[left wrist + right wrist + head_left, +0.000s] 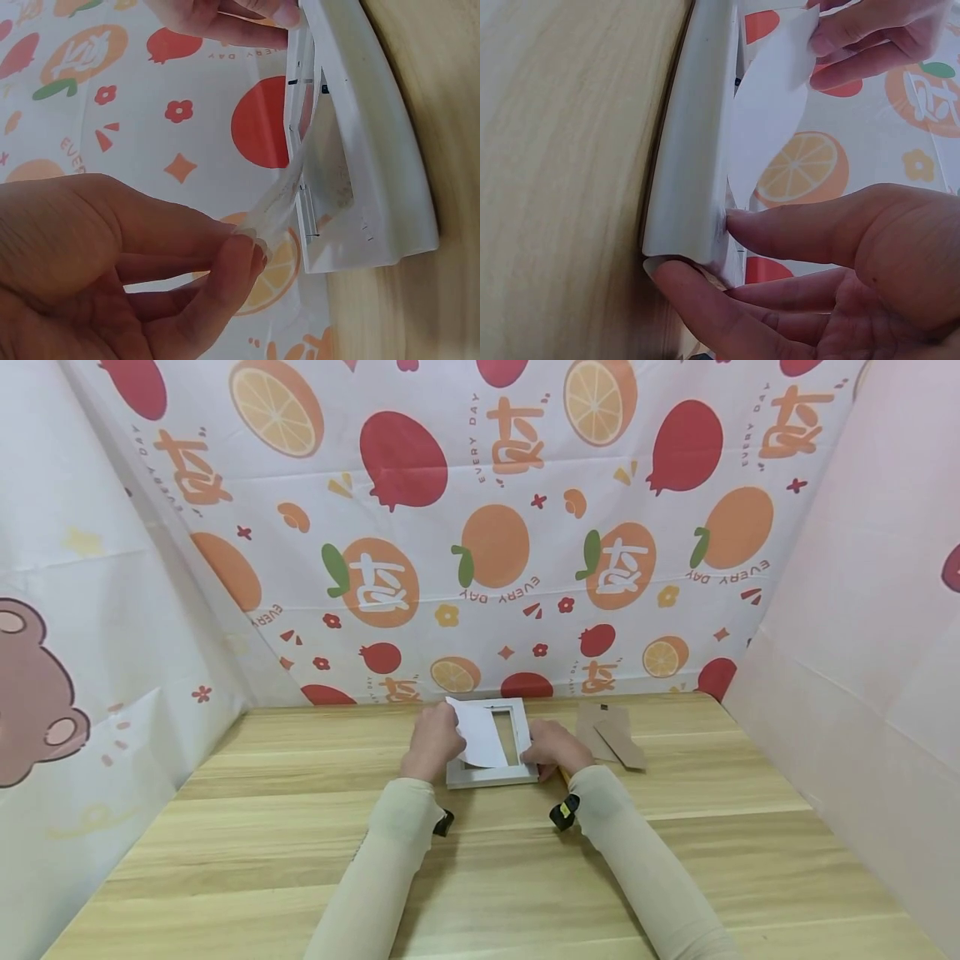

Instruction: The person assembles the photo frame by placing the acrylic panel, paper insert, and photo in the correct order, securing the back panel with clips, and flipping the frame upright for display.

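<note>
A white picture frame [491, 779] lies on the wooden table, close to the back wall. My left hand [437, 742] pinches the edge of a white sheet of paper [480, 737] between thumb and fingers. That sheet bends upward over the left part of the frame's opening. In the left wrist view the pinched end [262, 229] looks translucent. My right hand [557, 745] grips the frame's right side; in the right wrist view its thumb is on the frame [686, 157] and a finger reaches under the corner.
To the right of the frame lies a brown backing board [590, 731] with a stand leg [622, 747] angled across it. A fruit-print cloth [495, 610] hangs right behind the table's back edge. More cloth hangs at both sides. Each wrist wears a black device.
</note>
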`<act>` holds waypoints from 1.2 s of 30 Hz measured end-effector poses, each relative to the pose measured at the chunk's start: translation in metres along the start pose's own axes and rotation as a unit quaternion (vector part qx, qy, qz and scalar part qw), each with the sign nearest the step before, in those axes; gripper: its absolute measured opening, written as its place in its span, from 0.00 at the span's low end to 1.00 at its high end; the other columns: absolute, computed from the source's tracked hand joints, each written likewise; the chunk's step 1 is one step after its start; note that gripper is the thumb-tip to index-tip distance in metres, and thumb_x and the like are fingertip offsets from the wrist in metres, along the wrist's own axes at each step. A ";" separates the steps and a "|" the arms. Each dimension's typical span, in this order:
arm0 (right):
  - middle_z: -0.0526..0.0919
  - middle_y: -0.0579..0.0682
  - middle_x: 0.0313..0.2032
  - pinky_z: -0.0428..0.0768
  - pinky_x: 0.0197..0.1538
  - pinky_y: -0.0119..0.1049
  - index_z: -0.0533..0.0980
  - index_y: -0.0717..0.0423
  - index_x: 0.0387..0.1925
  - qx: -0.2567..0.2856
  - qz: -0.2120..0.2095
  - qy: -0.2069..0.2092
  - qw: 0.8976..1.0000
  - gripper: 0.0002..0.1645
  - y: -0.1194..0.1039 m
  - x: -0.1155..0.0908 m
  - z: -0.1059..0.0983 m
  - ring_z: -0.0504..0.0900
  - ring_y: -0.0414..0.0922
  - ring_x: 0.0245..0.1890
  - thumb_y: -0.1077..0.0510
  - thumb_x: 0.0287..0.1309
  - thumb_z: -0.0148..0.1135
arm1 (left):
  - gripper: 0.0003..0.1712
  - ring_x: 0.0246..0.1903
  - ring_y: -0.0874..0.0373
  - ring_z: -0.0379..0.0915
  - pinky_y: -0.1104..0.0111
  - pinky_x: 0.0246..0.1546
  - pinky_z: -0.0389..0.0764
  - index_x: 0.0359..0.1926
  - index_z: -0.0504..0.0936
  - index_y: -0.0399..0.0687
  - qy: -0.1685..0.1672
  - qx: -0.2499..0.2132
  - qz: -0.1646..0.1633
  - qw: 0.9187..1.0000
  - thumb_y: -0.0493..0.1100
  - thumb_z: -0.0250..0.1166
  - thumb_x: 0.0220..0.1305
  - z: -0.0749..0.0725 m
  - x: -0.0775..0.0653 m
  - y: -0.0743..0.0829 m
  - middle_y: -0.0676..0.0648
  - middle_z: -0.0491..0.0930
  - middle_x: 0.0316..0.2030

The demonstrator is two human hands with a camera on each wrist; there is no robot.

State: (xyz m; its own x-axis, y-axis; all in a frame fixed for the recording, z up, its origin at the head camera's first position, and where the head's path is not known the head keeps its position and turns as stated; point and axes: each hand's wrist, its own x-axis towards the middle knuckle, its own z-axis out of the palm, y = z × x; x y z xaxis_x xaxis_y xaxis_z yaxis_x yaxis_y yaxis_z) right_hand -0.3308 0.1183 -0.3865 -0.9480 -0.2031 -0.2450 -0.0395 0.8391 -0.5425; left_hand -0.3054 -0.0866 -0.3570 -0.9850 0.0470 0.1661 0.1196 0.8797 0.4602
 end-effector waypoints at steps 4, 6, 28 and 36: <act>0.82 0.56 0.29 0.86 0.26 0.36 0.76 0.61 0.42 -0.004 0.000 0.000 1.000 0.10 0.000 0.000 0.000 0.84 0.45 0.17 0.61 0.64 0.68 | 0.10 0.27 0.53 0.62 0.66 0.24 0.60 0.21 0.74 0.40 -0.005 0.002 -0.001 1.000 0.26 0.66 0.49 0.000 0.000 0.000 0.48 0.67 0.22; 0.82 0.56 0.29 0.86 0.27 0.36 0.76 0.61 0.42 -0.003 0.001 0.001 1.000 0.10 0.000 0.001 0.000 0.84 0.45 0.17 0.62 0.64 0.68 | 0.14 0.26 0.54 0.60 0.66 0.23 0.59 0.19 0.70 0.42 -0.006 0.002 -0.001 1.000 0.26 0.65 0.49 0.000 0.000 0.000 0.49 0.64 0.20; 0.82 0.56 0.30 0.84 0.24 0.34 0.76 0.62 0.44 -0.004 0.003 0.002 1.000 0.11 -0.001 0.002 0.000 0.84 0.45 0.18 0.61 0.65 0.68 | 0.06 0.30 0.51 0.67 0.63 0.28 0.70 0.33 0.80 0.32 0.011 -0.012 -0.006 1.000 0.24 0.63 0.53 0.000 -0.002 -0.002 0.41 0.78 0.30; 0.82 0.55 0.30 0.85 0.25 0.35 0.76 0.62 0.45 -0.001 0.002 0.003 1.000 0.11 -0.001 0.002 0.001 0.84 0.45 0.17 0.62 0.65 0.67 | 0.12 0.27 0.51 0.60 0.64 0.25 0.60 0.21 0.69 0.40 0.018 -0.017 0.007 1.000 0.23 0.58 0.52 -0.002 -0.002 -0.006 0.47 0.63 0.23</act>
State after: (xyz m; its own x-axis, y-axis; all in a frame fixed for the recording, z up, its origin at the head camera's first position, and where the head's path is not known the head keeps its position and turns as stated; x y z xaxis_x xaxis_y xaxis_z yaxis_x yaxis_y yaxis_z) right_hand -0.3322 0.1166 -0.3874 -0.9498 -0.1973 -0.2429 -0.0365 0.8407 -0.5402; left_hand -0.3042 -0.0927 -0.3587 -0.9782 0.0425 0.2032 0.1387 0.8621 0.4875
